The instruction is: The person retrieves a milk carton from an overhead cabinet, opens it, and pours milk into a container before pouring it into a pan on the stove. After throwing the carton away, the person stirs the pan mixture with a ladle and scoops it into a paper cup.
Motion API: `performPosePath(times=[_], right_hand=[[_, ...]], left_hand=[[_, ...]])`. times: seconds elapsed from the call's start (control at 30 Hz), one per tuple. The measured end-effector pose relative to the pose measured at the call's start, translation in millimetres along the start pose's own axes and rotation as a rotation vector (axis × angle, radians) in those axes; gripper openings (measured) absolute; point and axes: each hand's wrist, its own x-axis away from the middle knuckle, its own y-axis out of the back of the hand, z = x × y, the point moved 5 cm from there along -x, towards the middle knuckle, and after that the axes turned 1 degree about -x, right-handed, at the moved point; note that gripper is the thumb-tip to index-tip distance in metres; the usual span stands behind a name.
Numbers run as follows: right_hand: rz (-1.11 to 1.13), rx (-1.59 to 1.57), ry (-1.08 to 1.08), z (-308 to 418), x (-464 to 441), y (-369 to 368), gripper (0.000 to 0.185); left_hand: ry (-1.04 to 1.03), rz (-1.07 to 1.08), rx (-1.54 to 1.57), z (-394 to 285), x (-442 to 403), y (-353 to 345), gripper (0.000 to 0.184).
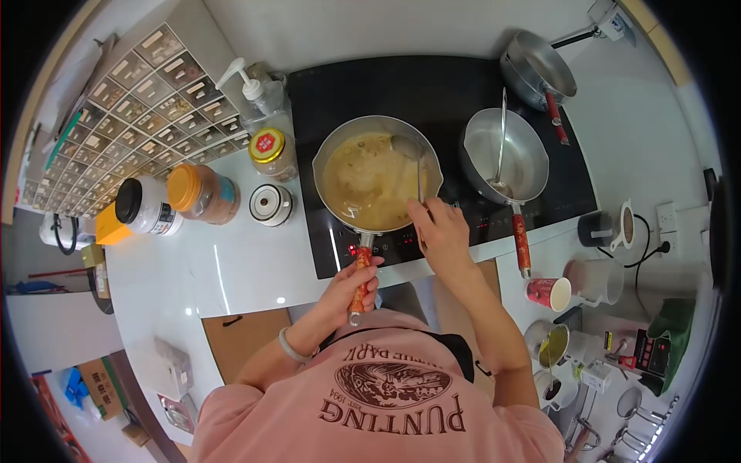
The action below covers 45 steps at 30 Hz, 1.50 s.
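Observation:
A saucepan [321, 199] of cloudy yellowish-brown liquid sits on the left side of the black cooktop [386, 85]. My left hand [347, 292] is wrapped round its red patterned handle [363, 266]. In my right hand [441, 231], at the pan's right rim, is the thin handle of a metal ladle [406, 147], pinched between the fingers. The ladle's bowl rests in the liquid near the far right side of the pan. To the right stands a second saucepan [478, 147], with another metal ladle [503, 147] leaning in it.
Further back right are stacked pans [532, 65]. Left of the cooktop stand a yellow-lidded jar [270, 150], a pump bottle [262, 96], a white canister [271, 204] and orange-lidded [208, 197] and black-lidded [150, 208] jars. A red paper cup [544, 292] and a clear jug [594, 279] are at right.

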Motion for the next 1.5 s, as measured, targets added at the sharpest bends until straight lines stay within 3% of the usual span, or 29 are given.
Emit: performPosePath(times=[0.13, 0.23, 0.53, 0.73, 0.9, 1.23, 1.4, 1.5], right_hand=[[0.006, -0.013, 0.065, 8.8, -14.2, -26.0, 0.039], [0.057, -0.073, 0.149, 20.9, -11.1, -35.7, 0.055], [0.283, -0.127, 0.27, 53.0, 23.4, 15.7, 0.048], [0.405, 0.039, 0.326, 69.4, 29.4, 76.2, 0.053], [0.565, 0.091, 0.387, 74.1, 37.6, 71.3, 0.054], [0.374, 0.237, 0.494, 23.6, 1.2, 15.2, 0.052], [0.343, 0.253, 0.558, 1.0, -33.3, 13.5, 0.055], [0.438, 0.264, 0.601, -10.3, -45.9, 8.6, 0.056]], left_hand=[[0.011, 0.001, -0.028, -6.2, -0.4, -3.3, 0.034], [0.035, 0.024, -0.01, -2.6, -0.2, -0.3, 0.036], [0.054, 0.01, -0.034, -2.2, -0.8, 3.8, 0.038], [0.077, 0.013, -0.037, -2.2, -0.6, 6.1, 0.038], [0.068, 0.009, -0.043, -1.9, -0.7, 6.7, 0.04], [0.029, 0.009, -0.042, -4.9, 2.2, 6.3, 0.036], [-0.014, 0.01, -0.01, 0.1, 9.8, 16.2, 0.041], [-0.072, 0.016, -0.039, 5.5, 17.7, 20.5, 0.037]])
